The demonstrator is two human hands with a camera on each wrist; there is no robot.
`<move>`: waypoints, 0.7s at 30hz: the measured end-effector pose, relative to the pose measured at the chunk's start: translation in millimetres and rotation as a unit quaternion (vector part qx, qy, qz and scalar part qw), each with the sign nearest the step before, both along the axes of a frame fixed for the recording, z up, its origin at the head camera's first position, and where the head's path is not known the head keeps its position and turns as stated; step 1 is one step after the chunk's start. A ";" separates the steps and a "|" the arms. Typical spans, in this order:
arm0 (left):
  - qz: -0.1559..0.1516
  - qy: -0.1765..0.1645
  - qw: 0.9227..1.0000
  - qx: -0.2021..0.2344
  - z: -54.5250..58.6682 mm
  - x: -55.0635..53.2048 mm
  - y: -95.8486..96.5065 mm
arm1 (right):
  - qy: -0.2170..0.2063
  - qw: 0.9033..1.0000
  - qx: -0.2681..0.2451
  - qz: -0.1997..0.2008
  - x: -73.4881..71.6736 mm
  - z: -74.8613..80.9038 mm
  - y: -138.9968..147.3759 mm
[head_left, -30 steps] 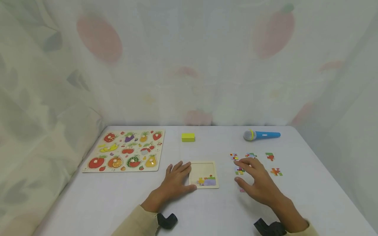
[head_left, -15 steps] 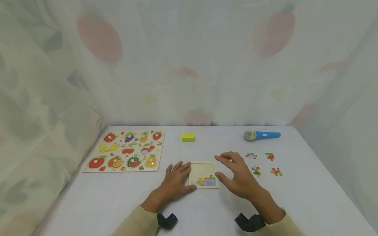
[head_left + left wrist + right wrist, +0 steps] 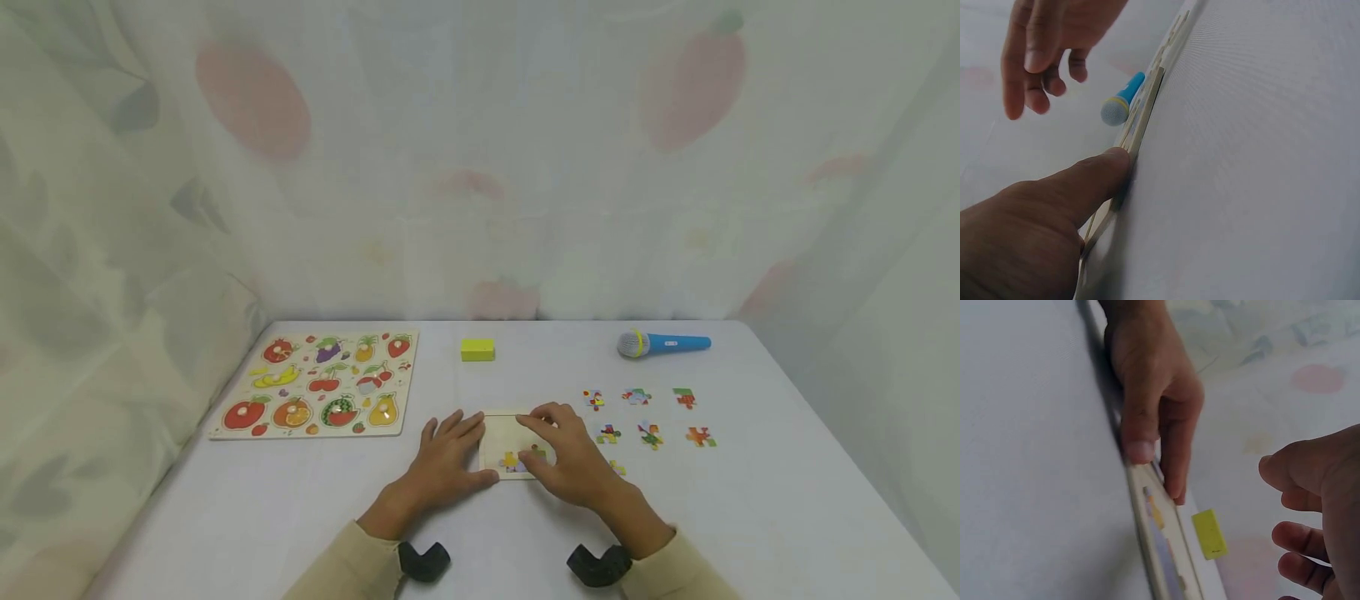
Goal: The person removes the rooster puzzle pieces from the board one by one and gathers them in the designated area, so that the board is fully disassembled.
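A small square wooden puzzle tray (image 3: 498, 429) lies at the middle of the table, with several joined yellow, purple and green jigsaw pieces (image 3: 512, 461) along its lower edge. My left hand (image 3: 447, 467) rests at the tray's left side, fingers spread and nearly straight, the thumb on the near corner. Over the right part of the tray hovers my right hand (image 3: 567, 460). Its thumb and fingers stand apart with nothing between them, as the right wrist view also shows. Some of the tray's right side is hidden behind this hand.
Loose jigsaw pieces (image 3: 650, 435) lie to the right of the tray, one partly covered by the right wrist. A fruit peg board (image 3: 348, 400) fills the far left. At the back are a yellow block (image 3: 477, 350) and a blue toy microphone (image 3: 663, 343).
From above the loose pieces, my right hand has moved left to over the tray, uncovering most of those pieces. The left hand and tray have stayed in place.
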State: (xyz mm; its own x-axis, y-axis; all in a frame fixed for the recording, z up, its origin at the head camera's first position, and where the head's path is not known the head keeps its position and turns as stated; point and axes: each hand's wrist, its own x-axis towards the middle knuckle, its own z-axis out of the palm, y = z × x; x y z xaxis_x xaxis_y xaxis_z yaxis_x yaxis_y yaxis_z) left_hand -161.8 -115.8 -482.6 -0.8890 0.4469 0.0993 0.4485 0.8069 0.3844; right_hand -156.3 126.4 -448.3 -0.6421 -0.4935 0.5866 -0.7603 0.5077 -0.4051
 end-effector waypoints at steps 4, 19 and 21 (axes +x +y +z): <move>-0.001 0.002 1.000 0.002 -1.0 -0.7 -0.6 | -0.012 1.000 0.005 -0.003 -0.4 -8.8 -1.1; -0.002 0.010 1.000 0.004 -4.2 -2.0 -1.5 | -0.125 0.987 0.095 -0.043 -1.6 -25.9 -2.2; -0.002 0.008 1.000 0.006 -3.9 -1.8 -1.3 | -0.135 0.984 0.104 -0.046 -1.7 -27.3 -2.2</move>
State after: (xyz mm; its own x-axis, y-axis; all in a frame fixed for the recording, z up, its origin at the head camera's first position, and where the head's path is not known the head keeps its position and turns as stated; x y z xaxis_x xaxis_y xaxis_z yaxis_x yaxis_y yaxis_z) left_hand -163.6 -117.1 -486.4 -0.8852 0.4499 0.1182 0.4584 0.8005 0.3862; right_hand -158.0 124.2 -475.6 -0.8091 -0.5166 0.2802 -0.5851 0.6633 -0.4665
